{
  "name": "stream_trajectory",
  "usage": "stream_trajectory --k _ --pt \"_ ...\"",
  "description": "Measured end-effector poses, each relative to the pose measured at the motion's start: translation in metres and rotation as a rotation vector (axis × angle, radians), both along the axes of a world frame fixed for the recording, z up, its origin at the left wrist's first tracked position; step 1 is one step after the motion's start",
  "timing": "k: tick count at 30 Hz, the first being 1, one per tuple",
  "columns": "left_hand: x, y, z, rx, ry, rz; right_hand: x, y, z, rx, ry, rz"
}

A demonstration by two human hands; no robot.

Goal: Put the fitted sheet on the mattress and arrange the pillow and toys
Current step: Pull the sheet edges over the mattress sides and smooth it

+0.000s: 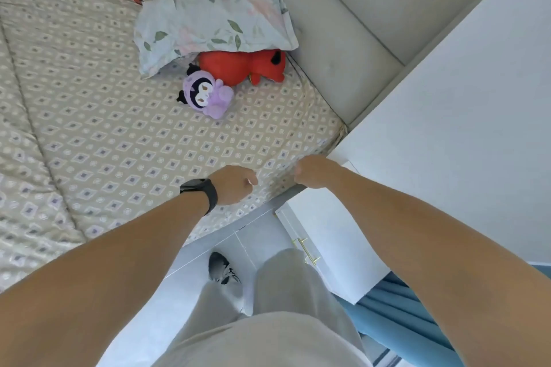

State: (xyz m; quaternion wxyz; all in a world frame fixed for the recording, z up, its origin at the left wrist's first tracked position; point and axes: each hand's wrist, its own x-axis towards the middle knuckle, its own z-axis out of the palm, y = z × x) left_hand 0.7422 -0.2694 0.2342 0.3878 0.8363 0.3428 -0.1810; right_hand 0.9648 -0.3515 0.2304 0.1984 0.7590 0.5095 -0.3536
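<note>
Head view: both hands, left hand (235,185) and right hand (313,171), grip beige diamond-patterned fitted sheet (125,134) edge; elastic may slip off corner.

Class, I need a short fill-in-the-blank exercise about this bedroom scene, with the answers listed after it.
1. The purple plush toy lies on the patterned beige fitted sheet beside a ____ plush toy.
2. The floral pillow partly covers the ____ plush toy near the padded headboard.
3. The black watch sits on the person's ____ wrist.
4. Both hands, left hand and right hand, hold the sheet at the mattress's ____.

Answers: red; red; left; edge
</note>
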Motion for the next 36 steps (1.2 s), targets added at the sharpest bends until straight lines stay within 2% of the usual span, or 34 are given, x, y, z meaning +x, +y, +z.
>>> stream_trajectory --k 4,9,18,24,27,30,33,36 --pt "0.04 0.027 -0.026 -0.023 -0.018 0.047 0.044 0.025 -0.037 0.069 -0.046 -0.229" --pt "0.102 0.064 -0.092 -0.052 0.031 0.162 0.112 0.069 -0.111 0.104 0.031 -0.511" --pt "0.245 0.13 -0.224 -0.12 -0.04 0.224 0.219 0.155 -0.267 0.061 -0.025 -0.701" --pt "0.267 0.133 -0.31 -0.188 -0.011 0.248 0.254 0.16 -0.361 -0.054 -0.02 -0.676" --pt "0.26 0.128 -0.341 -0.233 0.039 0.239 0.26 0.162 -0.396 -0.067 -0.045 -0.76" --pt "0.259 0.128 -0.354 -0.257 0.087 0.226 0.26 0.156 -0.415 -0.023 -0.135 -0.797" --pt "0.266 0.139 -0.354 -0.246 0.099 0.219 0.26 0.158 -0.417 0.048 -0.144 -0.834" --pt "0.281 0.154 -0.35 -0.23 0.093 0.203 0.264 0.157 -0.414 -0.005 -0.122 -0.869"
